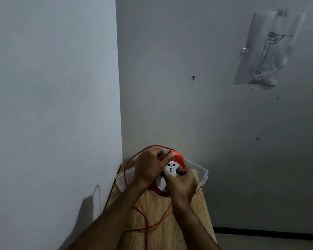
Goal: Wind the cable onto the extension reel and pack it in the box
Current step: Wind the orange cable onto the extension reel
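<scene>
An orange extension reel point(179, 156) with a white socket face point(171, 168) is held above a small wooden table point(157, 208). My left hand point(148, 166) grips the reel's upper rim, thumb on the orange edge. My right hand point(182, 184) holds the white face from below, thumb pressed on it. A thin orange cable point(152, 226) loops over my left hand and trails in loose loops across the table toward me. A clear plastic box point(197, 168) sits behind the reel at the table's far end, partly hidden by my hands.
The table stands in a corner between a pale wall on the left and a grey wall behind. A sheet with a line drawing point(266, 49) is taped on the back wall. The floor point(269, 242) lies to the right of the table.
</scene>
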